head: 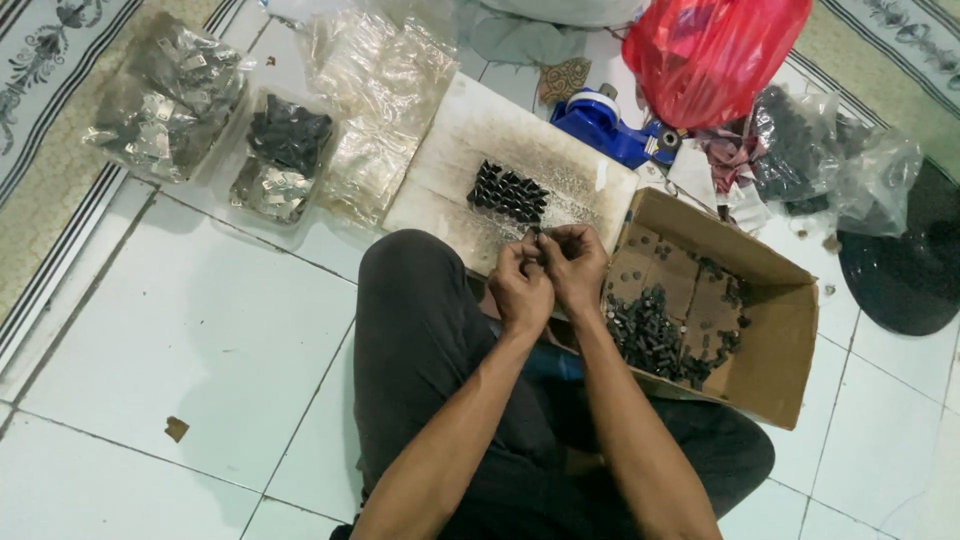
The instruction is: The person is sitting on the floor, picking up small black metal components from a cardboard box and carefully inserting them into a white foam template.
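My left hand (520, 285) and my right hand (574, 265) meet fingertip to fingertip above my knee, pinching a small dark part (538, 243) between them. Just beyond the fingers lies a white foam board (450, 175) with a tight cluster of small black parts (510, 192) standing on it. To the right of my right hand sits an open cardboard box (775, 345) holding several loose small black parts (655, 335).
Clear plastic bags of metal pieces (165, 100) and a tray of dark and silver parts (280, 155) lie at the upper left. A stack of clear small bags (380, 90), a blue tape dispenser (605, 125), a red plastic bag (710, 50) and a black round lid (915, 265) surround the board.
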